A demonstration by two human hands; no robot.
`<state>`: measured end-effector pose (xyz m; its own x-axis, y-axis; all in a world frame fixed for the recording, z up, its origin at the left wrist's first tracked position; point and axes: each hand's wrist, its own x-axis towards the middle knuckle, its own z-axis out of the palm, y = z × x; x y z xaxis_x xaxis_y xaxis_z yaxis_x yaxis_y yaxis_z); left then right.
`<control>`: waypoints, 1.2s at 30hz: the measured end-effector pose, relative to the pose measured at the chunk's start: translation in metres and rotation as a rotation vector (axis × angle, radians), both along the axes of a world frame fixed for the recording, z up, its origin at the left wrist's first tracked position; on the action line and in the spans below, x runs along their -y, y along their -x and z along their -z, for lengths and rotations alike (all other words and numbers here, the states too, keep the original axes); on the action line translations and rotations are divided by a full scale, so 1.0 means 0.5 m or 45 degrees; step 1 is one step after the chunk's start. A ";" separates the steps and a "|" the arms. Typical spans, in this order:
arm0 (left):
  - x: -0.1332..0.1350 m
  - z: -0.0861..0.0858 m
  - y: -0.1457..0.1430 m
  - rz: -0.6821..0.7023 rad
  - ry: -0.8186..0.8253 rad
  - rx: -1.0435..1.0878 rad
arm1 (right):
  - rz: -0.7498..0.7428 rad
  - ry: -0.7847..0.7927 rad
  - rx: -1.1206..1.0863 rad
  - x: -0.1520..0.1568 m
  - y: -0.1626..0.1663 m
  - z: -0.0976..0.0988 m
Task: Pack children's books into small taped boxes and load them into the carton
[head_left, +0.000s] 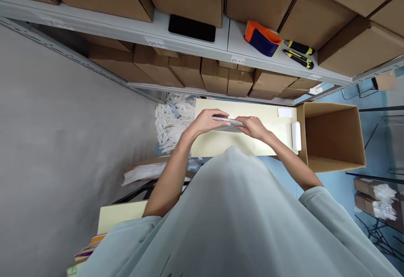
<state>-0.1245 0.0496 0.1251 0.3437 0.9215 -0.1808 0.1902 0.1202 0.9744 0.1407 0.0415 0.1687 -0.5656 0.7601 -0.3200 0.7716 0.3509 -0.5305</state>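
Between my two hands, above a pale yellow tabletop (221, 144), is a thin, flat, grey-white packet (229, 125). My left hand (208, 120) grips its left end, thumb below and fingers along the upper edge. At the other end my right hand (251, 126) pinches it, fingers curled over the top. The packet is tilted, so its printing and contents cannot be made out. To the right on the tabletop lie a white roll or folded strip (296, 136) and a small white label stack (285, 112).
An open cardboard box (334, 136) stands at the table's right end. White paper scraps (175, 119) are heaped at the left. Overhead, a shelf (232, 41) holds boxes, a black phone (192, 28), an orange-and-blue tape dispenser (262, 38) and yellow-black cutters (299, 54). A grey wall (63, 134) bounds the left.
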 end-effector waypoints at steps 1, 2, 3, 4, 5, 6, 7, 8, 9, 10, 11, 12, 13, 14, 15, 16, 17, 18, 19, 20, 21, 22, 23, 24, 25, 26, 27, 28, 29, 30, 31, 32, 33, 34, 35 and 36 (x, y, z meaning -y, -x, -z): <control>0.006 0.001 -0.006 0.000 -0.012 0.026 | 0.010 0.015 -0.003 -0.001 -0.003 0.003; 0.013 0.004 -0.013 -0.020 -0.033 0.049 | 0.026 0.031 -0.008 -0.002 -0.007 0.008; 0.019 0.008 -0.020 -0.048 -0.054 0.067 | 0.050 0.050 -0.017 -0.004 -0.011 0.014; 0.024 0.014 -0.027 -0.081 -0.073 0.078 | 0.081 0.070 -0.032 -0.006 -0.017 0.020; 0.028 0.020 -0.034 -0.114 -0.085 0.080 | 0.116 0.096 -0.054 -0.008 -0.022 0.026; 0.031 0.027 -0.041 -0.142 -0.092 0.076 | 0.153 0.124 -0.088 -0.010 -0.029 0.032; 0.034 0.035 -0.047 -0.168 -0.095 0.071 | 0.190 0.155 -0.134 -0.012 -0.036 0.037; 0.037 0.041 -0.053 -0.193 -0.096 0.068 | 0.224 0.188 -0.195 -0.014 -0.043 0.041; 0.039 0.047 -0.058 -0.217 -0.095 0.066 | 0.255 0.222 -0.268 -0.015 -0.051 0.045; 0.041 0.051 -0.063 -0.239 -0.094 0.064 | 0.283 0.259 -0.350 -0.017 -0.058 0.049; 0.044 0.053 -0.067 -0.257 -0.091 0.063 | 0.310 0.296 -0.437 -0.018 -0.066 0.053; 0.046 0.054 -0.071 -0.272 -0.090 0.061 | 0.336 0.331 -0.520 -0.019 -0.074 0.058; 0.047 0.054 -0.075 -0.283 -0.089 0.058 | 0.364 0.362 -0.593 -0.020 -0.080 0.064; 0.048 0.053 -0.078 -0.291 -0.090 0.055 | 0.399 0.386 -0.654 -0.021 -0.086 0.070; 0.048 0.051 -0.081 -0.298 -0.094 0.053 | 0.440 0.403 -0.699 -0.022 -0.091 0.079; 0.047 0.051 -0.084 -0.305 -0.101 0.051 | 0.486 0.412 -0.730 -0.025 -0.096 0.087; 0.045 0.050 -0.087 -0.310 -0.109 0.047 | 0.530 0.417 -0.750 -0.028 -0.099 0.096; 0.043 0.050 -0.090 -0.315 -0.115 0.039 | 0.567 0.420 -0.761 -0.031 -0.102 0.104; 0.040 0.050 -0.093 -0.319 -0.117 0.027 | 0.590 0.423 -0.761 -0.034 -0.104 0.111; 0.037 0.051 -0.096 -0.323 -0.114 0.012 | 0.596 0.424 -0.747 -0.036 -0.105 0.115; 0.035 0.051 -0.098 -0.326 -0.106 -0.006 | 0.591 0.409 -0.715 -0.037 -0.106 0.116; 0.033 0.052 -0.100 -0.330 -0.096 -0.024 | 0.580 0.364 -0.663 -0.036 -0.106 0.113; 0.031 0.051 -0.103 -0.336 -0.087 -0.039 | 0.567 0.273 -0.599 -0.033 -0.104 0.107; 0.030 0.051 -0.105 -0.344 -0.079 -0.050 | 0.550 0.140 -0.533 -0.027 -0.101 0.099; 0.029 0.049 -0.107 -0.356 -0.076 -0.057 | 0.517 -0.017 -0.474 -0.020 -0.096 0.089; 0.028 0.048 -0.109 -0.369 -0.079 -0.060 | 0.462 -0.171 -0.427 -0.011 -0.090 0.079; 0.026 0.045 -0.111 -0.383 -0.087 -0.060 | 0.381 -0.297 -0.391 -0.002 -0.081 0.071; 0.024 0.042 -0.113 -0.393 -0.100 -0.058 | 0.282 -0.379 -0.361 0.006 -0.071 0.065; 0.021 0.039 -0.115 -0.399 -0.114 -0.052 | 0.182 -0.421 -0.328 0.013 -0.059 0.063; 0.017 0.035 -0.117 -0.402 -0.125 -0.043 | 0.099 -0.435 -0.289 0.016 -0.048 0.064; 0.013 0.030 -0.118 -0.402 -0.130 -0.028 | 0.043 -0.438 -0.245 0.018 -0.037 0.067; 0.008 0.025 -0.120 -0.401 -0.130 -0.009 | 0.015 -0.439 -0.204 0.016 -0.028 0.073; 0.005 0.019 -0.122 -0.400 -0.126 0.009 | 0.007 -0.440 -0.173 0.013 -0.022 0.079; 0.002 0.013 -0.124 -0.398 -0.121 0.024 | 0.010 -0.438 -0.156 0.008 -0.018 0.084; 0.000 0.007 -0.124 -0.392 -0.118 0.032 | 0.015 -0.434 -0.157 0.004 -0.017 0.088; -0.002 0.001 -0.123 -0.383 -0.121 0.032 | 0.022 -0.427 -0.175 0.000 -0.019 0.090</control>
<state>-0.0628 0.0504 0.1248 0.0561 0.9949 -0.0836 0.1357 0.0753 0.9879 0.1502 0.0418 0.1239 -0.5723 0.8196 0.0272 0.7082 0.5107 -0.4875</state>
